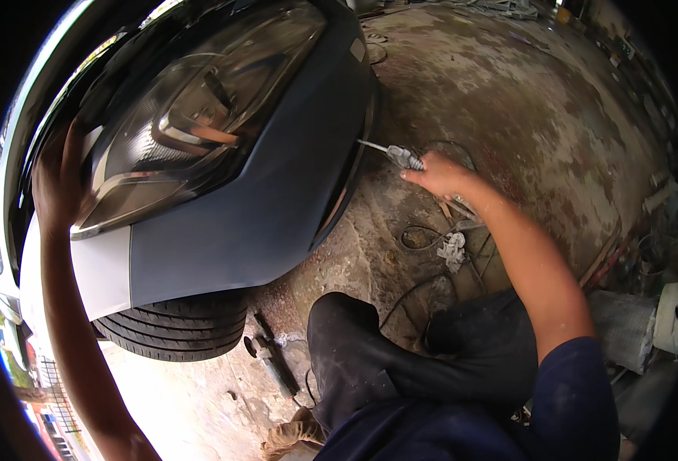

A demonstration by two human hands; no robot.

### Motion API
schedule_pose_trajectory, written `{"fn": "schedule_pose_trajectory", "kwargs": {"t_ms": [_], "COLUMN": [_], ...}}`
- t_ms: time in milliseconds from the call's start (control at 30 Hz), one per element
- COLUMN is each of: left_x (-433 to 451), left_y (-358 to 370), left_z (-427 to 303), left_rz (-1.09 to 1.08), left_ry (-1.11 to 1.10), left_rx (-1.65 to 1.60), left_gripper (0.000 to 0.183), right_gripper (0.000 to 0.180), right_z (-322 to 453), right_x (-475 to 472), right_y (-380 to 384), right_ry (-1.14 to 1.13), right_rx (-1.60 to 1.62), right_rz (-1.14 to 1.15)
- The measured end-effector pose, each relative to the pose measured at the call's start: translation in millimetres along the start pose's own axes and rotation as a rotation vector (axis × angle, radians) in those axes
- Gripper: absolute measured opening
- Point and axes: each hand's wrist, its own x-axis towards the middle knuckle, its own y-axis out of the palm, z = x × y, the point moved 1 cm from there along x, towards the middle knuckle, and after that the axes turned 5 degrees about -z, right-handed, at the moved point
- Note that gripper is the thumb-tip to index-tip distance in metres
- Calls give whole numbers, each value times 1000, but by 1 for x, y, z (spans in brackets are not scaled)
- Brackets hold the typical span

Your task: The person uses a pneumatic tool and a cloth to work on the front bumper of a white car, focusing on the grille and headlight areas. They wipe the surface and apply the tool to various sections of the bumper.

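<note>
My right hand [440, 174] is closed around a metal tool [403, 157] with a ribbed collar and a thin shaft. The tip of that shaft lies by the outer edge of a dark car bumper [293, 167]; whether it touches cannot be told. On the left, my left hand [59, 178] rests at the inner side of the headlight [201, 121], near the edge of the bonnet, its fingertips partly in shadow. Below the bumper are a white fender panel [103, 268] and a tyre [178, 328].
An angle grinder [273, 366] lies on the stained concrete floor [506, 104] beside my knee. A looping cable [411, 230] and crumpled white paper or cloth [453, 252] lie under my right arm. A grey cylindrical object [624, 328] stands at the right.
</note>
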Motion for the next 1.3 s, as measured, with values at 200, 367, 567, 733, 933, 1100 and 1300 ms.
{"fn": "schedule_pose_trajectory", "kwargs": {"t_ms": [200, 367, 567, 733, 933, 1100, 1300], "left_x": [4, 5, 3, 7, 4, -6, -7], "left_y": [-3, -7, -11, -16, -10, 0, 5], "left_z": [1, 0, 4, 6, 13, 21, 20], "left_rz": [-65, -9, 15, 26, 19, 28, 127], "left_ry": [90, 43, 44, 75, 86, 40, -69], "left_rx": [11, -38, -30, -60, -45, -65, -63], "left_gripper": [76, 78, 78, 79, 73, 74, 75], "right_gripper": [64, 65, 58, 61, 62, 64, 65], "right_z": [-1, -3, -6, -6, -7, -10, -16], "right_x": [22, 48, 68, 72, 63, 44, 14], "right_y": [-13, -16, -16, -10, -4, -1, 7], "right_ry": [83, 154, 174, 194, 192, 105, 60], "right_rx": [94, 184, 194, 217, 175, 59, -95], "right_rz": [-97, -175, -195, -220, -172, -50, 94]}}
